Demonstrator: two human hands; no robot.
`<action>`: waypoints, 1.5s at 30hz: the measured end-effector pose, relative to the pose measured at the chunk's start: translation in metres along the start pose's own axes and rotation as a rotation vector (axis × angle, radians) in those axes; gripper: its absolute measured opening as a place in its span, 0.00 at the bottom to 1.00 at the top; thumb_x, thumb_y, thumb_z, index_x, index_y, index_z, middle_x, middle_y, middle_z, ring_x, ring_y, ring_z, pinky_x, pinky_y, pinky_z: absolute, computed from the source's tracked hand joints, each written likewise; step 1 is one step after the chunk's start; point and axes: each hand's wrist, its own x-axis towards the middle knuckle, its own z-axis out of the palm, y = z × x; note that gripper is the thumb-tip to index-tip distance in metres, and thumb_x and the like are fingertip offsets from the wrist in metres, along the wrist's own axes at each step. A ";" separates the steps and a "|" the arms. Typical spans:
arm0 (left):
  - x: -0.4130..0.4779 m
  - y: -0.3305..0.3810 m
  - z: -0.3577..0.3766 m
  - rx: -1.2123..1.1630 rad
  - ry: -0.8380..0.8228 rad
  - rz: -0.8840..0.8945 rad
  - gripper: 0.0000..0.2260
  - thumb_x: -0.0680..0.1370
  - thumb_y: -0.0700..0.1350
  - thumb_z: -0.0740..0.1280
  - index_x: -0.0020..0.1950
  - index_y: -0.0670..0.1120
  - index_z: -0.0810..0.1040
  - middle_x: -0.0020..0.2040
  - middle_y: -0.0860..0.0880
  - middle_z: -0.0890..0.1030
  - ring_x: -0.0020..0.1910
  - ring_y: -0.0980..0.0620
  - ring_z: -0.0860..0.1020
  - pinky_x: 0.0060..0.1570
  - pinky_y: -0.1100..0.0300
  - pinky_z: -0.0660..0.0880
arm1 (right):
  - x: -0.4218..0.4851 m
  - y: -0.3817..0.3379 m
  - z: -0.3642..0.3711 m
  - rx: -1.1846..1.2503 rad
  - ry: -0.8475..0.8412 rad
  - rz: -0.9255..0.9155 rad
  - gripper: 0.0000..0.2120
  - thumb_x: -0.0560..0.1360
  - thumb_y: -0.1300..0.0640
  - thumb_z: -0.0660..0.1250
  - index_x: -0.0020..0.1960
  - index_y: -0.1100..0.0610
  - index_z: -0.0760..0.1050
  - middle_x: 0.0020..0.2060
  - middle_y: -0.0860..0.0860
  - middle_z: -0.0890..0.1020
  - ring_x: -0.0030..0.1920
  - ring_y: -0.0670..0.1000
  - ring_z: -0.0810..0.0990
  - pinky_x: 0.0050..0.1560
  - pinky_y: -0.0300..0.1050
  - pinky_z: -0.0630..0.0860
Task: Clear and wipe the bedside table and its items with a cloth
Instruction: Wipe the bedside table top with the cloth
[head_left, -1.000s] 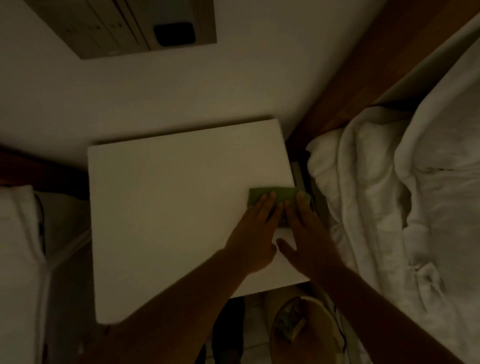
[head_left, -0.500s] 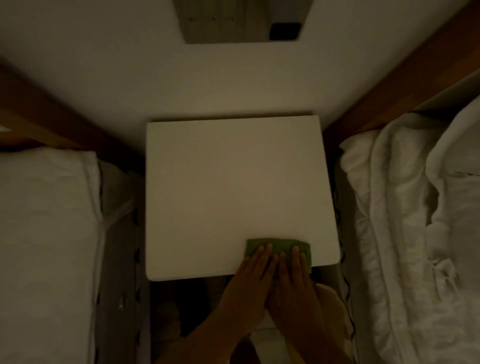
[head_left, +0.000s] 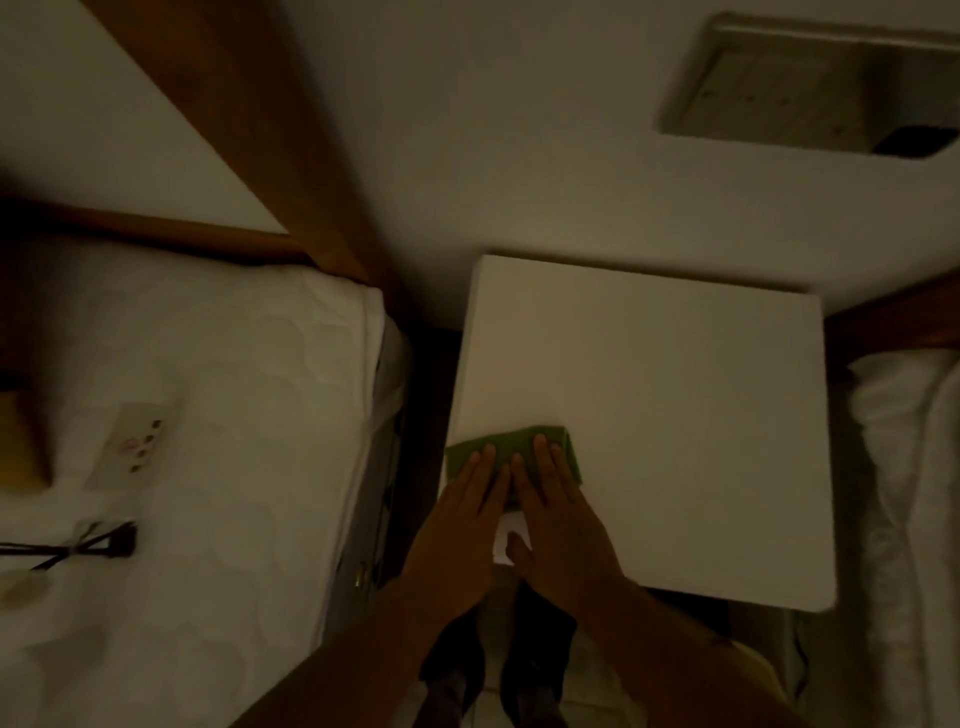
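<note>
Cloth (head_left: 511, 451), green and folded, lies flat at the tabletop's (head_left: 675, 415) eight o'clock corner, with its left end reaching the side edge. Both hands press down on it side by side: the left hand (head_left: 457, 525) covers the cloth's left half and the right hand (head_left: 563, 519) its right half, and the two touch along their inner edges. The fingers (head_left: 540, 457) of each hand are stretched out flat on the cloth, neither curled nor pinching it, with the tips pointing toward twelve o'clock; the right thumb (head_left: 517, 551) lies on the white surface just behind the cloth. Apart from the cloth and hands, the white square top shows only bare surface. At its nine o'clock side stands a bed (head_left: 208, 415) with a quilted white cover, on which lie a small white remote (head_left: 136, 441) with round buttons and, nearer seven o'clock, a dark cable (head_left: 78, 543). A wooden bed frame (head_left: 249, 130) runs behind that bed. At three o'clock sits rumpled white bedding (head_left: 914, 467). A recessed wall panel (head_left: 810, 88) shows at one o'clock on the pale wall.
</note>
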 end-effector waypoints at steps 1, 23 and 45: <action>0.007 -0.006 -0.003 0.029 0.010 -0.002 0.32 0.80 0.42 0.59 0.75 0.44 0.39 0.76 0.43 0.37 0.77 0.40 0.37 0.77 0.48 0.43 | 0.010 -0.002 -0.005 -0.011 0.004 -0.009 0.40 0.76 0.43 0.59 0.78 0.55 0.42 0.76 0.54 0.34 0.76 0.55 0.32 0.75 0.46 0.45; 0.004 0.008 0.016 0.062 -0.108 0.089 0.33 0.81 0.45 0.58 0.78 0.45 0.40 0.76 0.45 0.32 0.76 0.42 0.33 0.76 0.47 0.39 | -0.036 0.000 0.006 -0.003 0.004 0.143 0.37 0.75 0.55 0.62 0.78 0.60 0.47 0.77 0.59 0.42 0.77 0.61 0.41 0.76 0.54 0.51; -0.075 0.034 0.003 -0.692 0.219 -0.443 0.13 0.81 0.37 0.59 0.61 0.46 0.78 0.54 0.51 0.80 0.52 0.55 0.78 0.57 0.65 0.74 | -0.011 0.001 -0.038 -0.263 -0.102 -0.102 0.26 0.75 0.52 0.65 0.71 0.54 0.64 0.63 0.52 0.72 0.60 0.53 0.71 0.60 0.47 0.68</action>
